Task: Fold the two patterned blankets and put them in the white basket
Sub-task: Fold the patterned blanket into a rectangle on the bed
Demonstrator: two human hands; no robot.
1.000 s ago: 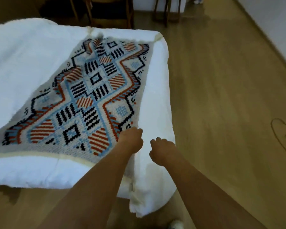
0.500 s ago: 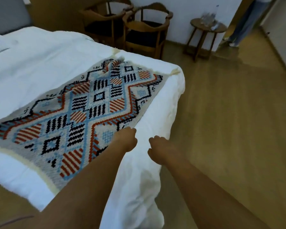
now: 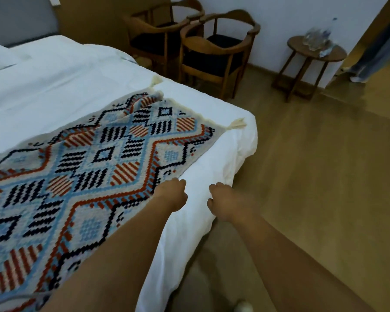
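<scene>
One patterned blanket (image 3: 95, 176), woven in blue, red and black with cream tassels, lies spread flat on the white bed (image 3: 212, 158). My left hand (image 3: 172, 193) hovers at the blanket's right edge with its fingers loosely curled and nothing visibly held. Beside it, my right hand (image 3: 225, 202) hangs over the bare white sheet near the bed's side, fingers also loosely curled and empty. Neither a second blanket nor a white basket is in view.
Two wooden armchairs (image 3: 214, 50) stand past the far corner of the bed. A small round side table (image 3: 313, 55) with glassware stands by the wall. A person's legs (image 3: 374, 48) show at the top right. Wooden floor (image 3: 313, 188) runs along the bed's right side.
The view has lifted and moved forward along the bed's side, bringing chairs and table into sight. My hands have travelled further along the blanket's right edge. The blanket lies unmoved.
</scene>
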